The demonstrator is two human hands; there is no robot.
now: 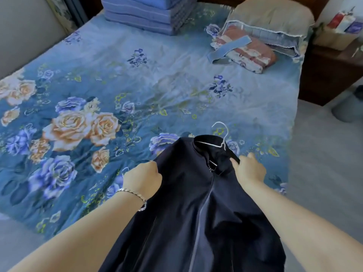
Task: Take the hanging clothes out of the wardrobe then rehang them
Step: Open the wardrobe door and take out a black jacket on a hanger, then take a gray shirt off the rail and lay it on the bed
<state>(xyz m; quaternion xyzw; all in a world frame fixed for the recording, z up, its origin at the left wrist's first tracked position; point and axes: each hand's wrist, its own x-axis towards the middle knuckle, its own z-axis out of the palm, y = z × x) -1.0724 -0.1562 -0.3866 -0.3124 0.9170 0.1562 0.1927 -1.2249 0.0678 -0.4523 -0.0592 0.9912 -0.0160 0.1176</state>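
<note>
The dark navy zip jacket (pixel 188 203) on a thin white wire hanger (pixel 224 144) is held over the near edge of the bed with a blue floral sheet (pixel 157 65). The left hand (pixel 142 179) is closed around one shoulder of the jacket, and the right hand (pixel 249 169) pinches the other shoulder beside the collar. Far behind, a stack of folded blue quilts (pixel 145 14) lies on the bed.

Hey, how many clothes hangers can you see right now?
1. The white hanger sits inside the collar of the dark jacket, which the left hand and right hand grip over the bed's near edge. More could be out of view.
</note>
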